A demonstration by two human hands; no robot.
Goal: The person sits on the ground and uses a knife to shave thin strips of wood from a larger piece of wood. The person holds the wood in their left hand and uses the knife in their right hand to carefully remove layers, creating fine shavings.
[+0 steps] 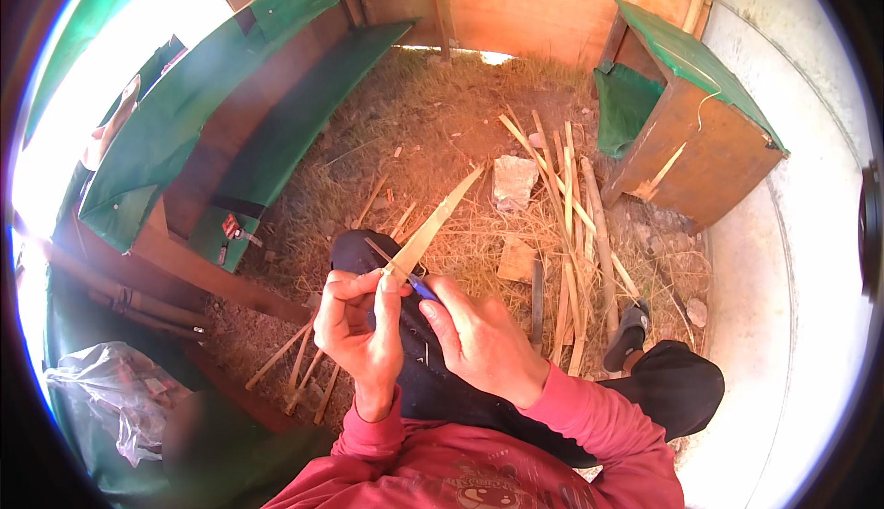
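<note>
My left hand (362, 329) pinches the lower end of a pale, tapered strip (435, 225) between thumb and fingertips. The strip looks like split wood or bamboo, and its narrow tip points away to the upper right. Closed round the blue handle of a small knife (422, 287) is my right hand (483, 332). Its thin dark blade reaches to the upper left, crossing the strip close to my left fingertips. Whether the blade cuts into the strip I cannot tell. Both hands are held above my dark trouser leg.
Long sticks and strips (571, 242) lie on the straw-strewn ground to the right, beside a pale stone block (514, 183). A wooden box with green covering (700, 132) stands behind them. Green-covered shelving (276, 141) runs along the left, with a clear plastic bag (120, 394) nearer me.
</note>
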